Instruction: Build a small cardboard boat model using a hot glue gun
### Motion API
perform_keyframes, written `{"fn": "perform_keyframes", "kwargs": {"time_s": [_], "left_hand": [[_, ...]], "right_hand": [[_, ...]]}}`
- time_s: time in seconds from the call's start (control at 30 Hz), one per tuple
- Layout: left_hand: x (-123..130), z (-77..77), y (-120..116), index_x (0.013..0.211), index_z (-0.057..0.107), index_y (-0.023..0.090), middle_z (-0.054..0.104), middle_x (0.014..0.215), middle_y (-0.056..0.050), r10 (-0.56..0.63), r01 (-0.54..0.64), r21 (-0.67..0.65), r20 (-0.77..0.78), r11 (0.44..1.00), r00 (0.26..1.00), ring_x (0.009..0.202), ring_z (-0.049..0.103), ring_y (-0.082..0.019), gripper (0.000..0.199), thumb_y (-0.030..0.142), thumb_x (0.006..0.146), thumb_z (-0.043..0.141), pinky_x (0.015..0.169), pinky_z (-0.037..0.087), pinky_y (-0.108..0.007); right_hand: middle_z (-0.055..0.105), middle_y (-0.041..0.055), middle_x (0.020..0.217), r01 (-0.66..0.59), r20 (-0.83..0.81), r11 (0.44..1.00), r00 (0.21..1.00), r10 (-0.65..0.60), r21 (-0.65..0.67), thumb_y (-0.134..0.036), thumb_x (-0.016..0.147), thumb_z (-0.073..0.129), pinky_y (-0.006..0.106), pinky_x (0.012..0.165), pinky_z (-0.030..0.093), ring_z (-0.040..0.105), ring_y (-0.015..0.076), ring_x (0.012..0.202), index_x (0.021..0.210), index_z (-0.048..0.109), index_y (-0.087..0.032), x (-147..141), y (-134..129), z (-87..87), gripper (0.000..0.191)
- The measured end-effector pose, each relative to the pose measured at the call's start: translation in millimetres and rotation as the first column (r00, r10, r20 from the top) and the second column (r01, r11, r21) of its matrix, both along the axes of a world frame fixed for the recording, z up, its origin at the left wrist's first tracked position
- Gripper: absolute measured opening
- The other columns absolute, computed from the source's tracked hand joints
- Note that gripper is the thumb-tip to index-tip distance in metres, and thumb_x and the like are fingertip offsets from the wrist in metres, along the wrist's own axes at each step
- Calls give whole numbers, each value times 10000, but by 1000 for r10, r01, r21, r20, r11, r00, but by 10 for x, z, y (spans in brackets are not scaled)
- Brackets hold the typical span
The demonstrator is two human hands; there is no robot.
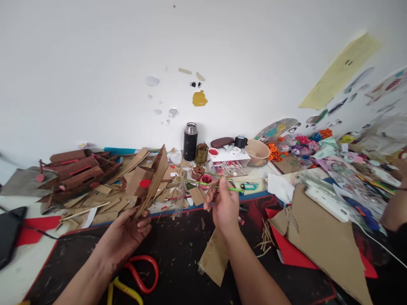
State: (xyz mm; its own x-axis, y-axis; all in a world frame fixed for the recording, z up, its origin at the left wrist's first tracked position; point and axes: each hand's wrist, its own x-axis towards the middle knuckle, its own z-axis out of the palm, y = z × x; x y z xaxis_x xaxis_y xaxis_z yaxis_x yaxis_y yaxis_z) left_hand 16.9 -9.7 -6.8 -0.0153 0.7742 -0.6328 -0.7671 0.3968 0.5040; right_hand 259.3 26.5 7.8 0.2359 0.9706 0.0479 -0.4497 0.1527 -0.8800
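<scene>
My left hand [132, 226] is closed around the lower end of a cardboard piece [155, 180], which stands tilted up, part of it painted dark brown. A red round patch [145, 183] shows beside it. In my right hand [224, 203] is a thin green paintbrush [233, 189], pinched between the fingers and pointing left toward the cardboard. Just beyond that hand are an open jar of brown paint [197, 170] and a pot of red paint [206, 179]. Brown smears mark my left fingers and wrist.
Red-handled scissors [144, 275] and a cardboard scrap [214, 258] lie on the black mat [178, 262]. Cardboard offcuts and a brown model [79, 167] fill the left. A black flask [190, 142] stands behind. At right are a large cardboard sheet [327, 241] and another person's arm [396, 207].
</scene>
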Motion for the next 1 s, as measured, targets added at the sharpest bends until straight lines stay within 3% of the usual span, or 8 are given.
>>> {"fn": "perform_keyframes", "kwargs": {"time_s": [0.33, 0.63, 1.0], "left_hand": [[-9, -121, -4, 754, 558, 166, 532, 661, 12, 8, -5, -24, 145, 1000, 989, 460, 426, -76, 128, 85, 809, 641, 446, 450, -221], [-19, -234, -32, 729, 576, 158, 510, 647, 31, -74, 78, -13, 186, 997, 980, 464, 431, -66, 197, 125, 767, 766, 457, 441, -216], [-61, -348, -41, 707, 589, 149, 523, 637, 38, -157, 154, 30, 231, 988, 960, 485, 431, -57, 295, 166, 692, 882, 481, 450, -215]], "right_hand": [[589, -31, 515, -183, -47, 983, 982, 184, 27, -702, 947, 714, 192, 318, 366, 535, 120, 352, 806, 668, -197, -306, -74, -165, 527], [608, -29, 515, -328, -17, 943, 944, 329, 57, -684, 958, 716, 181, 337, 349, 554, 115, 332, 830, 695, -184, -372, -95, 11, 517], [601, -33, 515, -331, -9, 942, 943, 332, 57, -637, 992, 707, 162, 359, 364, 589, 109, 355, 837, 694, -164, -345, -158, -76, 497]]}}
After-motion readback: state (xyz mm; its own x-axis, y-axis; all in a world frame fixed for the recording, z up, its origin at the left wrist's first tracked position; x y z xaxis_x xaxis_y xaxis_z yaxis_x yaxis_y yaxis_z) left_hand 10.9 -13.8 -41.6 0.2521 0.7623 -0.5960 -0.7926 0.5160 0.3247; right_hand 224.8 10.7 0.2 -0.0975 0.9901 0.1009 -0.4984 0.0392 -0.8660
